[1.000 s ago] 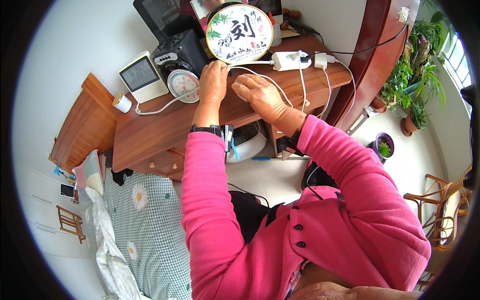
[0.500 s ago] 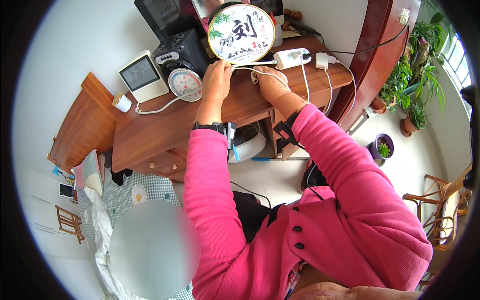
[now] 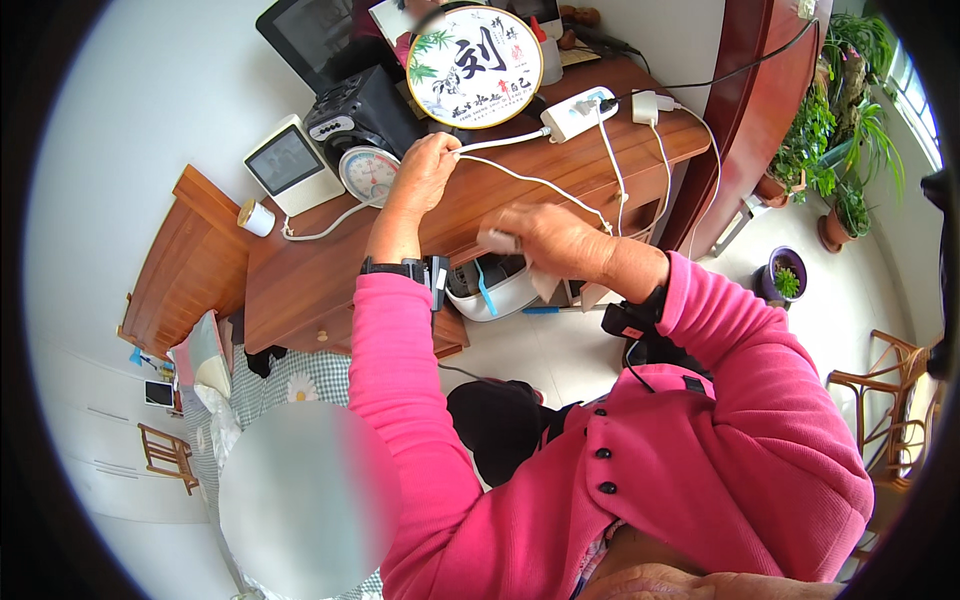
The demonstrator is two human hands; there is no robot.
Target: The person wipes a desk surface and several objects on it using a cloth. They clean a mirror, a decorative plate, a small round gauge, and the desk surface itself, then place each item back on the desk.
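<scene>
My left hand (image 3: 426, 172) is closed on a white cable (image 3: 505, 140) above the wooden desk, beside a round dial gauge (image 3: 366, 174). That cable runs right to a white power strip (image 3: 580, 115). A thinner white cord (image 3: 540, 181) droops from the same hand across the desk front. My right hand (image 3: 562, 240), a little blurred, is in front of the desk edge, apart from the cables. Its fingers are closed around a pale cloth (image 3: 543, 284), part of which hangs below the palm. A round fan-shaped plaque (image 3: 475, 68) with bamboo and writing stands behind the left hand.
On the desk (image 3: 300, 270) stand a white-framed screen (image 3: 290, 165), a black speaker (image 3: 362, 115), a small white cup (image 3: 256, 218) and a white charger (image 3: 652, 106). A white bin-like container (image 3: 500, 297) sits underneath. Potted plants (image 3: 782, 275) are at the right.
My right hand has pulled back from the cable toward me with the cloth, and the thin cord now droops lower. My left hand keeps holding the cable.
</scene>
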